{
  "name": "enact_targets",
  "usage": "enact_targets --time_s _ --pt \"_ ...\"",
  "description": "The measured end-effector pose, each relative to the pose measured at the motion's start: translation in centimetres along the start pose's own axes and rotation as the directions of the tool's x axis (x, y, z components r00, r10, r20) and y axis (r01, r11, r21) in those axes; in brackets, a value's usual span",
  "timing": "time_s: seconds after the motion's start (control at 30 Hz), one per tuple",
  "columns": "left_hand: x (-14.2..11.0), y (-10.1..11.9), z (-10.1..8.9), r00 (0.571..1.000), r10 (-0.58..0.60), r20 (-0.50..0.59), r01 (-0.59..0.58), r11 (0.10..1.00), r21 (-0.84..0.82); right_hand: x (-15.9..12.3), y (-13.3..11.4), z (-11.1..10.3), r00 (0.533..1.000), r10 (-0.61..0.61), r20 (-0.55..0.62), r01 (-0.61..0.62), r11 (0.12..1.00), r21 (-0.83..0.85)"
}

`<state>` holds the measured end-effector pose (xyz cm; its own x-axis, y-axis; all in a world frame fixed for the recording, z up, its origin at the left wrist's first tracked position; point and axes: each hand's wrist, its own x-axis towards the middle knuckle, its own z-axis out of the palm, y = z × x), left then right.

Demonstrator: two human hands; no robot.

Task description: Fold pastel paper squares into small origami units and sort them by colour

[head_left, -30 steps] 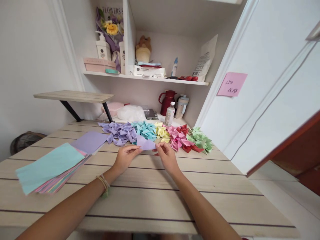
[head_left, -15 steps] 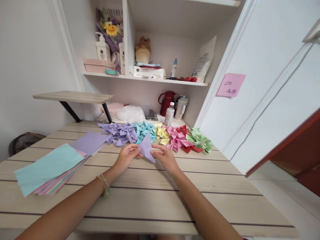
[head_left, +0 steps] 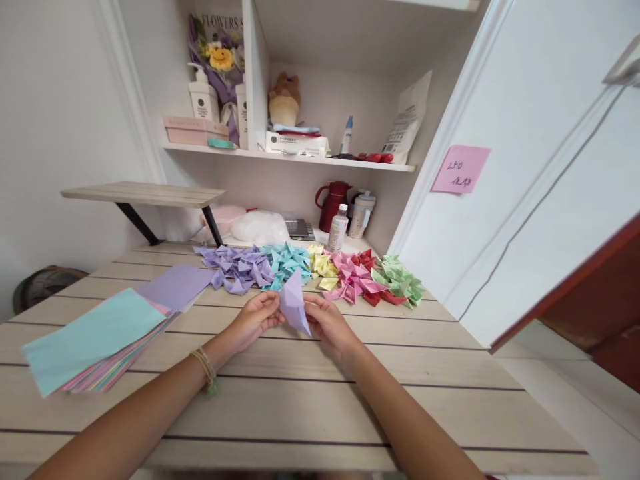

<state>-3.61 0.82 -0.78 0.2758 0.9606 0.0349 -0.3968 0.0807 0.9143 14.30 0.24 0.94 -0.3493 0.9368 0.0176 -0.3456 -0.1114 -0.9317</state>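
Observation:
A purple origami paper boat (head_left: 295, 303) is held between my two hands above the table, its points turned up and down. My left hand (head_left: 260, 317) is closed on its left side, and my right hand (head_left: 327, 320) pinches its right side, with some fingertips hidden behind the paper. Just beyond lie folded paper pieces in heaps by colour: purple (head_left: 243, 268), blue (head_left: 286, 263), yellow (head_left: 324, 267), pink (head_left: 353, 277) and green (head_left: 400, 280), with red ones (head_left: 393, 297) among the pink.
On the left of the slatted table (head_left: 280, 407) lies a fanned stack of coloured paper (head_left: 95, 333) beside purple sheets (head_left: 175, 285). A small raised shelf (head_left: 145, 193) stands behind them. A bottle (head_left: 338, 228), a red jug (head_left: 333, 205) and a tumbler (head_left: 362, 215) stand at the back.
The purple paper has turned in my hands and now looks narrower and more opened out along its folds. Both hands stay on it. The view has shifted slightly.

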Motion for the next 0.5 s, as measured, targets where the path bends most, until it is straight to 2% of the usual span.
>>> enact_targets --time_s 0.07,0.17,0.33,0.4,0.5 --pt "0.05 0.03 -0.08 1.000 0.011 -0.009 -0.011 1.000 0.011 0.13 -0.25 -0.18 0.999 -0.042 -0.028 0.039 0.996 -0.076" --pt "0.11 0.07 -0.10 0.999 0.030 -0.029 -0.030 0.999 0.034 0.13 -0.50 -0.36 0.997 -0.073 -0.003 0.072 0.986 -0.152" --pt "0.02 0.12 0.20 0.999 0.015 -0.029 -0.013 0.997 0.074 -0.12 -0.30 -0.23 0.985 -0.089 -0.151 0.068 0.988 -0.139" --pt "-0.04 0.05 0.30 1.000 0.007 -0.018 -0.006 0.998 0.068 -0.17 -0.18 -0.10 0.988 -0.064 -0.140 0.050 0.994 -0.102" --pt "-0.09 -0.13 0.34 1.000 -0.008 0.007 0.007 0.998 0.060 -0.17 -0.09 0.07 0.998 -0.032 -0.057 0.027 0.996 -0.082"
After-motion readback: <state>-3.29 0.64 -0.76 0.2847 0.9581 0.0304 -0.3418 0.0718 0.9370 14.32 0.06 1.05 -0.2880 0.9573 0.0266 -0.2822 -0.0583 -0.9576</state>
